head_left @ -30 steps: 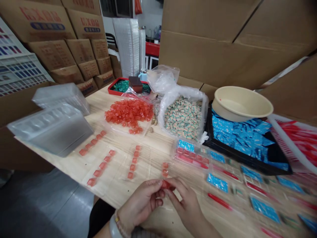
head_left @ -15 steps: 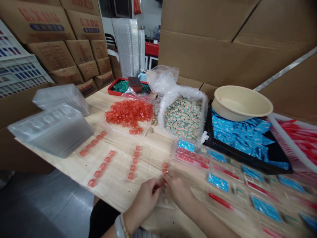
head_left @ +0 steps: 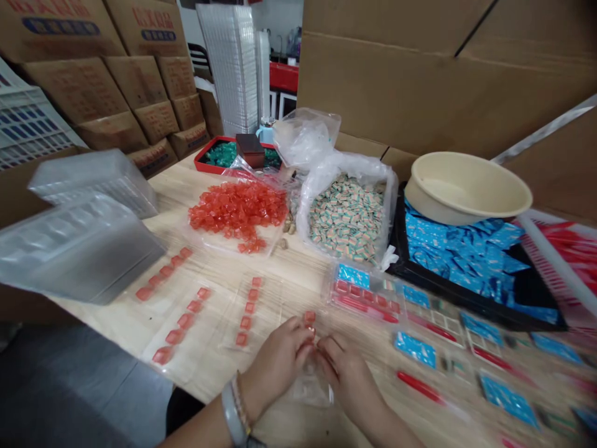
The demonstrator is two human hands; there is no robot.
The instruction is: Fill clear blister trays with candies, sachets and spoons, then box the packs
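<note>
My left hand [head_left: 278, 361] and my right hand [head_left: 346, 371] meet at the near edge of the wooden table [head_left: 298, 274], fingers curled and pinched together over a clear plastic tray [head_left: 311, 367]. Small red candies [head_left: 310, 317] sit in that tray just beyond my fingertips. What my fingers pinch is hidden between them. More clear trays with rows of red candies [head_left: 247, 308] lie to the left. A pile of loose red candies [head_left: 237, 210] lies farther back.
A bag of striped candies [head_left: 347, 214], a black tray of blue packets [head_left: 466, 255] under a beige bowl [head_left: 466, 186], and filled trays [head_left: 368, 292] sit to the right. Stacked clear trays [head_left: 79, 242] stand at left. Cardboard boxes [head_left: 420, 74] surround the table.
Both hands moved forward and down from holding a red candy in the air to the clear tray on the table. The camera shifted slightly closer and lower.
</note>
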